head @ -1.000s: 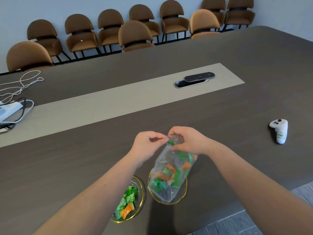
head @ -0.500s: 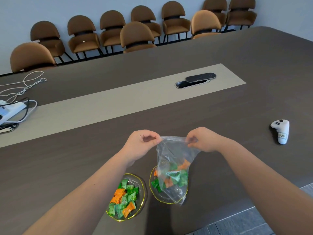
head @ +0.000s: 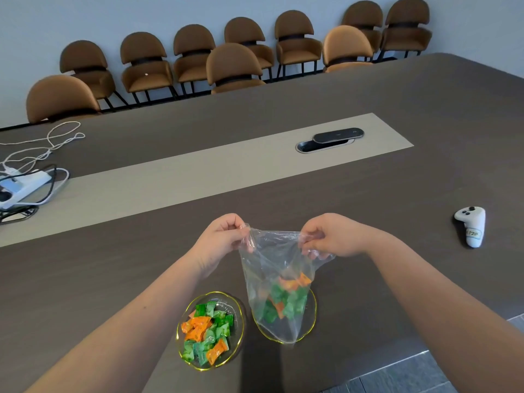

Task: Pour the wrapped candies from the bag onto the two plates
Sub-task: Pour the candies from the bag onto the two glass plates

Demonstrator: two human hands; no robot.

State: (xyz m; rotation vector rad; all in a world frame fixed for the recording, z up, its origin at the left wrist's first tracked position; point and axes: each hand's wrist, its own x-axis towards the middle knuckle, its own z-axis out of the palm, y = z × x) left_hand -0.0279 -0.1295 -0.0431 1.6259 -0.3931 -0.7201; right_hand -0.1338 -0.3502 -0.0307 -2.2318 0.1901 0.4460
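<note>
Pinching the top rim of the clear bag (head: 276, 268) on either side, the left hand (head: 224, 236) and right hand (head: 333, 236) hold its mouth stretched open above the right plate (head: 312, 319). Green and orange candies (head: 286, 299) sit low inside it. The left plate (head: 239, 307) beside it is heaped with wrapped candies.
</note>
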